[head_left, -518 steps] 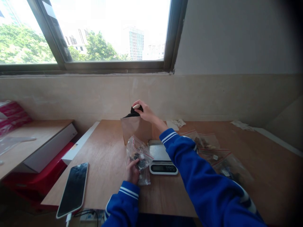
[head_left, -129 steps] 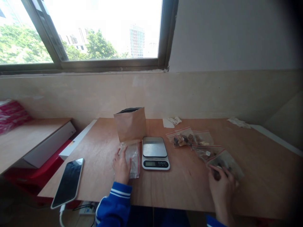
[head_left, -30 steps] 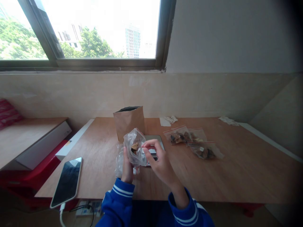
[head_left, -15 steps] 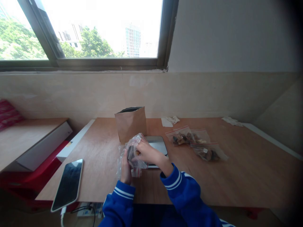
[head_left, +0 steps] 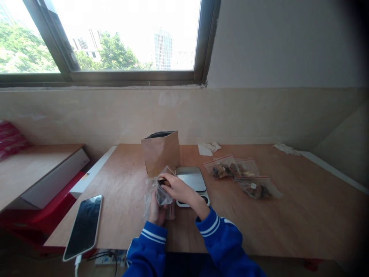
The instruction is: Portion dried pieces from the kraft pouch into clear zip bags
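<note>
My left hand (head_left: 156, 211) is closed around a clear plastic zip bag (head_left: 165, 197), holding it over the table near its front edge. Between the fingers of my right hand (head_left: 179, 188) is a dark brown and tan lump (head_left: 164, 182), at the mouth of that bag; its exact kind is not clear. A kitchen scale (head_left: 190, 179) with a silver plate lies just right of the bag, partly behind my right wrist. Behind my hands a brown paper pouch (head_left: 160, 154) stands upright with its top open.
Zip bags of dried brown pieces (head_left: 226, 169) lie right of the scale, one bag (head_left: 256, 188) nearer me. A charging phone (head_left: 83, 227) rests at the table's left edge. Crumpled paper (head_left: 212, 147) lies by the wall. A red stool (head_left: 43, 217) stands lower left.
My right hand has drawn up from inside the plastic bag, bringing the brown lump into view at its mouth. More of the scale now shows. The view has shifted slightly.
</note>
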### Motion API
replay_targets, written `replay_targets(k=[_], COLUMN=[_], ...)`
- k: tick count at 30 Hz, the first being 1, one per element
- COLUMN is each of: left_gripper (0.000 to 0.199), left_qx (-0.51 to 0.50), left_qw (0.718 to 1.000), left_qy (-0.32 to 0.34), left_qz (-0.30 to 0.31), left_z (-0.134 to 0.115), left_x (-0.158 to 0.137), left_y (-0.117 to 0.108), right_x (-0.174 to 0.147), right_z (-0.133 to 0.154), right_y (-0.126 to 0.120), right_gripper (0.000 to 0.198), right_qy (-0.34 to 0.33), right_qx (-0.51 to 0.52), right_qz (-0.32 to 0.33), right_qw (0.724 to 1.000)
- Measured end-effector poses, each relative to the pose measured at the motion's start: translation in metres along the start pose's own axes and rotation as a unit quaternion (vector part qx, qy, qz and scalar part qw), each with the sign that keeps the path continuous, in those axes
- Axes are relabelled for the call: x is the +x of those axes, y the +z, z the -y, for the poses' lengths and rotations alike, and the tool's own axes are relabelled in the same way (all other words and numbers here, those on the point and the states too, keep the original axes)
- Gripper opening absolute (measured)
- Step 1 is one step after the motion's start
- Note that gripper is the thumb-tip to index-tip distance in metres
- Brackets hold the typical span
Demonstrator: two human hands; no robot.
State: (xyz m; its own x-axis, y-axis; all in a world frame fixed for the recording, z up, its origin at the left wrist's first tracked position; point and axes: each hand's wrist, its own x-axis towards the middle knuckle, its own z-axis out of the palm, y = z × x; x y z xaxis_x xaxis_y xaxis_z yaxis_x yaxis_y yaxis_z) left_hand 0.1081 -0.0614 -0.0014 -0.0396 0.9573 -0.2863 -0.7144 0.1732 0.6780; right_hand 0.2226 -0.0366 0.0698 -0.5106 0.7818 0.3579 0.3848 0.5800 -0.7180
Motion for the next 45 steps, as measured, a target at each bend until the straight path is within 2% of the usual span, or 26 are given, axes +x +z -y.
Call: replay_targets(k=[3, 7, 11, 14, 17, 20, 23, 26, 29, 32, 37, 40, 45], left_gripper=[0.027, 0.025, 0.024, 0.027, 0.032, 0.037, 0.04, 0.043, 0.043, 0.042, 0.039, 0.037, 0.036], left_qx=[-0.016, -0.034, -0.048, -0.052, -0.061, -0.061, -0.06, -0.059, -0.059, -0.059, -0.06, -0.05, -0.047], left_qw=[1.0, 0.999, 0.999, 0.998, 0.998, 0.998, 0.998, 0.998, 0.998, 0.998, 0.998, 0.998, 0.999], left_qy=[0.006, 0.011, 0.008, -0.004, -0.01, -0.008, -0.015, -0.024, -0.023, -0.022, -0.027, -0.024, -0.015], left_qz=[0.02, 0.005, 0.014, 0.024, 0.015, 0.013, 0.005, 0.001, 0.001, 0.0, 0.003, 0.011, -0.001], left_z=[0.002, 0.004, 0.005, 0.004, 0.003, 0.001, 0.0, 0.0, 0.0, 0.001, 0.002, 0.003, 0.004], left_x=[0.001, 0.0, -0.001, -0.001, -0.002, -0.003, -0.005, -0.005, -0.005, -0.005, -0.004, -0.004, -0.002], left_y=[-0.004, -0.005, -0.007, -0.009, -0.008, -0.007, -0.006, -0.005, -0.005, -0.006, -0.008, -0.01, -0.01], right_x=[0.003, 0.004, 0.004, 0.005, 0.014, 0.037, 0.075, 0.115, 0.141, 0.15, 0.146, 0.141, 0.131], right_z=[-0.001, 0.0, -0.001, -0.002, -0.001, 0.005, 0.012, 0.014, 0.007, -0.005, -0.013, -0.011, -0.003], right_y=[0.001, -0.003, -0.008, -0.013, -0.023, -0.046, -0.075, -0.097, -0.099, -0.086, -0.073, -0.079, -0.089], right_gripper=[0.034, 0.037, 0.031, 0.027, 0.026, 0.029, 0.028, 0.027, 0.026, 0.025, 0.028, 0.026, 0.022], right_qy=[-0.006, -0.01, -0.005, -0.001, 0.004, -0.013, -0.046, -0.085, -0.111, -0.143, -0.142, -0.137, -0.156], right_qx=[0.041, 0.109, 0.154, 0.17, 0.181, 0.167, 0.095, 0.031, -0.024, -0.065, -0.049, -0.041, -0.072], right_qz=[-0.03, -0.018, -0.026, -0.065, -0.137, -0.231, -0.317, -0.345, -0.327, -0.255, -0.21, -0.162, -0.117], right_qw=[0.999, 0.994, 0.988, 0.983, 0.974, 0.959, 0.943, 0.934, 0.938, 0.954, 0.966, 0.976, 0.978])
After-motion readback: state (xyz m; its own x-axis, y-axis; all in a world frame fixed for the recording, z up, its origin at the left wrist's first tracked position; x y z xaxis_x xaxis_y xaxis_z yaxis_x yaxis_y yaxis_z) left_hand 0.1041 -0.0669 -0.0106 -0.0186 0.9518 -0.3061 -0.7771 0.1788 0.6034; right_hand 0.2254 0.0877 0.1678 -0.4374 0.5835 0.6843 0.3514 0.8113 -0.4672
